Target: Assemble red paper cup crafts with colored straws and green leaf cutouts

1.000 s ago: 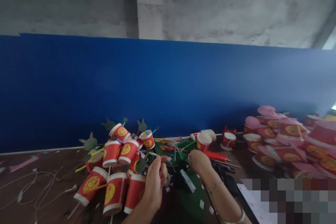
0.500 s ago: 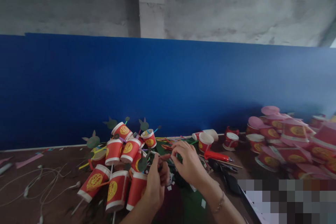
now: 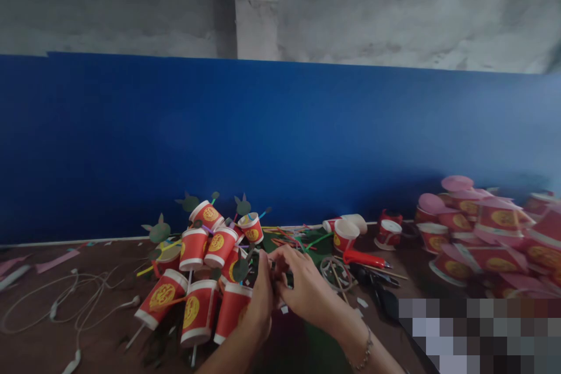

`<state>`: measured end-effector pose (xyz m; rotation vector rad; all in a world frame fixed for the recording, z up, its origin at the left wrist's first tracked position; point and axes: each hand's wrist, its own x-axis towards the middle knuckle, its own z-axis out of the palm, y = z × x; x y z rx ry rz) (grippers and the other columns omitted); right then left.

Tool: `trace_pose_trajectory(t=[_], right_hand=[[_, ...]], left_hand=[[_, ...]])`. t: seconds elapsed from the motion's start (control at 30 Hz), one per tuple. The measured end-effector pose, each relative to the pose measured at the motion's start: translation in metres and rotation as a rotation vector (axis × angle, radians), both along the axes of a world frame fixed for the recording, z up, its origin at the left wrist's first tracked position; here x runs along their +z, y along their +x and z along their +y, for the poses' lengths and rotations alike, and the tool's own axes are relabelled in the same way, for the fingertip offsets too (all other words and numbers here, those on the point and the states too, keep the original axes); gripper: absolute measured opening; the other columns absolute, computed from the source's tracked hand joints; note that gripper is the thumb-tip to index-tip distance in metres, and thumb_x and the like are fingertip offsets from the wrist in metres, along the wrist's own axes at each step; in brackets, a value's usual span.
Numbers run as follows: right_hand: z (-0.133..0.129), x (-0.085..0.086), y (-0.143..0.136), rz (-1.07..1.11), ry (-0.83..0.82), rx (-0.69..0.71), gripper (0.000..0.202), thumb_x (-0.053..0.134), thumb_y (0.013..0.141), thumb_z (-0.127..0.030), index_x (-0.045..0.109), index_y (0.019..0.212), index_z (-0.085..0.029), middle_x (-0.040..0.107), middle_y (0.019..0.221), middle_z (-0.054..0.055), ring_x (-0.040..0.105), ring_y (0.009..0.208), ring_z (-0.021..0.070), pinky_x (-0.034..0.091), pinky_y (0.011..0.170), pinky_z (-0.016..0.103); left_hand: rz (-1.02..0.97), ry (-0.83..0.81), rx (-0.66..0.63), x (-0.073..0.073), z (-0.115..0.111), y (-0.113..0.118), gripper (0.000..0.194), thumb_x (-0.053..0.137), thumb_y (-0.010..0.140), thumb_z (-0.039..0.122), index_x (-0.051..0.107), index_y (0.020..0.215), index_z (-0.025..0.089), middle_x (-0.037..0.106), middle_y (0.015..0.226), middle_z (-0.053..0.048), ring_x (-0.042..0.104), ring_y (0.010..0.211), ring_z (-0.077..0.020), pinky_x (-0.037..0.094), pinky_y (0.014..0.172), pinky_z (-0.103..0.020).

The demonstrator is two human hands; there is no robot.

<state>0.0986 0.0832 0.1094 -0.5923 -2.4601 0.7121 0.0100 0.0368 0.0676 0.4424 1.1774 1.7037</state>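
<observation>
In the head view, the upright red paper cup [image 3: 346,236] on the bench [image 3: 26,356] serves as the landmark. Left of it and closer to the wearer, the left hand [image 3: 262,298] and the right hand [image 3: 302,283] meet, their fingers bent inward together; whether they grip anything cannot be told, since the space between the fingertips is dark and largely covered. Farther left of the upright cup, next to the left hand, is the cluster of printed paper cups [image 3: 191,315], with rabbit-head cut-outs [image 3: 159,231] and coloured sticks among them. Several of these look already fitted out, while the upright cup shows no cut-out or stick on its visible side and seems unworked. Just left of that cup lies a loose green stick [image 3: 319,241], one of several there. A red-handled tool [image 3: 366,258] lies to its right, and well to its right stands the pile of pink-trimmed cups [image 3: 499,219], which appear assembled too. How far along the hands' own piece is, if there is one, stays unreadable
</observation>
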Motion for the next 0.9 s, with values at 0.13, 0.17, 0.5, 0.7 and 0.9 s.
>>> trace_pose_trajectory(t=[0.13,0.17,0.5,0.7,0.9], right_hand=[[0.010,-0.004,0.003,0.027,-0.046,0.036,0.030,0.049,0.073,-0.005,0.048,0.097,-0.022,0.062,0.081,0.000,0.056,0.081,0.0177,0.040,0.078,0.030],[0.014,-0.005,0.004,0.056,-0.050,0.029,0.030,0.050,0.074,-0.006,0.047,0.099,-0.022,0.062,0.081,0.000,0.056,0.080,0.0174,0.041,0.077,0.030],[0.029,-0.001,0.013,0.179,0.132,-0.023,0.033,0.050,0.075,-0.005,0.045,0.104,-0.021,0.061,0.080,0.000,0.057,0.085,0.0183,0.039,0.084,0.033],[0.034,-0.005,0.007,0.190,-0.060,-0.032,0.011,0.053,0.078,-0.015,0.053,0.087,-0.020,0.061,0.086,0.003,0.056,0.086,0.0185,0.043,0.079,0.031],[0.039,-0.007,0.003,0.186,-0.177,-0.117,0.012,0.053,0.080,-0.021,0.056,0.069,-0.018,0.061,0.103,0.009,0.055,0.103,0.0223,0.040,0.090,0.036]], left_hand=[[-0.019,-0.006,-0.054,0.000,0.001,-0.001,0.070,0.043,0.065,0.082,0.058,0.086,0.017,0.040,0.040,0.010,0.022,0.028,-0.0034,0.009,0.035,-0.019],[-0.030,0.011,-0.066,-0.001,0.001,-0.003,0.068,0.044,0.065,0.081,0.057,0.087,0.018,0.043,0.042,0.010,0.021,0.028,-0.0028,0.009,0.034,-0.018],[-0.065,0.072,-0.158,-0.008,0.002,-0.014,0.039,0.069,0.062,0.050,0.046,0.062,0.017,0.042,0.047,0.009,0.021,0.033,-0.0004,0.007,0.035,-0.017],[0.148,0.115,-0.011,-0.012,0.006,-0.014,0.033,0.064,0.066,0.045,0.042,0.066,0.021,0.036,0.050,0.011,0.019,0.038,-0.0027,0.012,0.038,-0.017],[0.465,0.141,-0.020,-0.014,0.004,-0.014,0.022,0.051,0.078,0.037,0.041,0.066,0.021,0.032,0.056,0.009,0.026,0.047,-0.0072,0.022,0.043,-0.018]])
